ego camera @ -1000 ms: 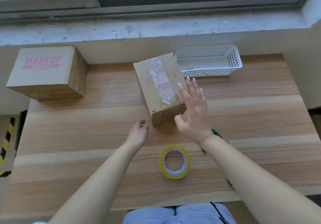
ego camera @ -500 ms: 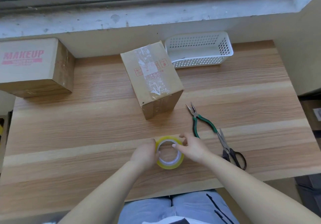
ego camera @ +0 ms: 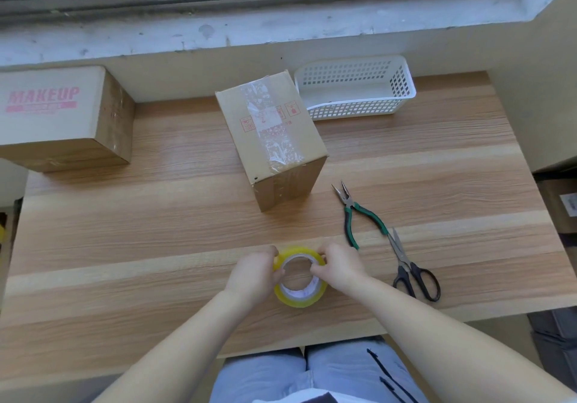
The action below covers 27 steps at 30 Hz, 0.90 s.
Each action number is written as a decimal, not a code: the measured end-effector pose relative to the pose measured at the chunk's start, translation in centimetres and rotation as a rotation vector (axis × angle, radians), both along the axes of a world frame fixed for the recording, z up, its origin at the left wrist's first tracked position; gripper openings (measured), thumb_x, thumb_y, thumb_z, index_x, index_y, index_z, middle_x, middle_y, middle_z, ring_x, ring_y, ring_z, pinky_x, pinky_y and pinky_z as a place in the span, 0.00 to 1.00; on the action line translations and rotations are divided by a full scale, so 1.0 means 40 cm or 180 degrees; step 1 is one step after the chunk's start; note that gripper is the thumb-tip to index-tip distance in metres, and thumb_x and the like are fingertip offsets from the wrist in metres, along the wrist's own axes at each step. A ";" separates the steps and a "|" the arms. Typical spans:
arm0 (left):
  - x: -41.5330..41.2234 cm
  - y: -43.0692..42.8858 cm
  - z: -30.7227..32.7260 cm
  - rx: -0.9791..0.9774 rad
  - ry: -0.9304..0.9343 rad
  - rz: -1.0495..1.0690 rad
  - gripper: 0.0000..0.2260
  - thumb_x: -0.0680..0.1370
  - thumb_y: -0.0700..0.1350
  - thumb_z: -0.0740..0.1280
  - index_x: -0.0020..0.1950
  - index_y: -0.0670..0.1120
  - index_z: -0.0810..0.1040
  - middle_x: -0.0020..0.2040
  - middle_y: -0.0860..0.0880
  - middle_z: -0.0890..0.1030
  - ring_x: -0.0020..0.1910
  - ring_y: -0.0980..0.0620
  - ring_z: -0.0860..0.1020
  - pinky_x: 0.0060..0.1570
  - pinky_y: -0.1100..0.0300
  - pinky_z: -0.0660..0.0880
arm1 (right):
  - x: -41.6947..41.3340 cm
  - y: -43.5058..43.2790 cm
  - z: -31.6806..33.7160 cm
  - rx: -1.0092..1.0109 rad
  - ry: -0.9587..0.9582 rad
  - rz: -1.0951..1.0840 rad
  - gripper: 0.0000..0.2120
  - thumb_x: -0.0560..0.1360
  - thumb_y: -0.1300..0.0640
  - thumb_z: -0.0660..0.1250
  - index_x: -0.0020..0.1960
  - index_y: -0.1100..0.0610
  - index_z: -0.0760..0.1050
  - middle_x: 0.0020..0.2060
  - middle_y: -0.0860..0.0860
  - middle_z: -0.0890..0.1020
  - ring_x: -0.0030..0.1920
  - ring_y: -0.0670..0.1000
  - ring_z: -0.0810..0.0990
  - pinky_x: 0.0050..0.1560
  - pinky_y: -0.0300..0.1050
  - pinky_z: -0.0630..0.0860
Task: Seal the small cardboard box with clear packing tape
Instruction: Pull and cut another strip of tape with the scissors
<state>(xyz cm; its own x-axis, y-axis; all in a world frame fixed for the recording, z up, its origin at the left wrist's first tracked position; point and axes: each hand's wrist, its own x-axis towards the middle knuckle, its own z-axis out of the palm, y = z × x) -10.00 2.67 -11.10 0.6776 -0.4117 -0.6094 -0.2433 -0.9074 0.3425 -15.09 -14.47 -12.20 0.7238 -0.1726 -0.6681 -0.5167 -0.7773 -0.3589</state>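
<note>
The small cardboard box (ego camera: 274,140) stands in the middle of the wooden table (ego camera: 156,221), its flaps closed, with a strip of clear tape along its top and down its near side. A yellowish roll of clear packing tape (ego camera: 300,298) is near the table's front edge, tilted up off the wood. My left hand (ego camera: 253,273) grips the roll's left side. My right hand (ego camera: 338,266) pinches its right upper rim with the fingertips. Both hands are well in front of the box and apart from it.
Green-handled pliers (ego camera: 359,215) and black-handled scissors (ego camera: 412,271) lie right of the roll. A white perforated plastic basket (ego camera: 356,90) stands behind the box at the right. A larger carton marked MAKEUP (ego camera: 59,115) sits at the far left.
My right hand left the box and both hands came down to the tape roll, taking hold of it and tilting it up off the table. The camera view dropped lower.
</note>
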 end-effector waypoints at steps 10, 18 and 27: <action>0.020 0.002 0.092 -0.1832 0.1150 0.1513 0.11 0.71 0.48 0.75 0.51 0.49 0.80 0.46 0.51 0.85 0.46 0.54 0.82 0.45 0.66 0.76 | 0.018 -0.061 0.099 0.0844 -0.1050 -0.0840 0.18 0.70 0.58 0.70 0.59 0.50 0.81 0.50 0.44 0.84 0.50 0.42 0.80 0.51 0.39 0.76; 0.059 -0.034 0.146 -0.1982 0.1895 0.2830 0.16 0.73 0.51 0.72 0.52 0.40 0.80 0.46 0.40 0.84 0.45 0.44 0.84 0.44 0.54 0.82 | 0.024 -0.058 0.134 0.0987 -0.1628 -0.0759 0.19 0.75 0.53 0.68 0.65 0.52 0.74 0.58 0.46 0.79 0.57 0.43 0.75 0.59 0.41 0.73; 0.095 -0.023 0.141 -0.1796 0.2619 0.3613 0.18 0.74 0.55 0.69 0.54 0.42 0.79 0.35 0.43 0.85 0.31 0.50 0.84 0.27 0.61 0.79 | 0.008 -0.028 0.156 0.1460 -0.1121 -0.0142 0.20 0.67 0.40 0.73 0.52 0.52 0.80 0.50 0.43 0.79 0.57 0.41 0.74 0.55 0.33 0.68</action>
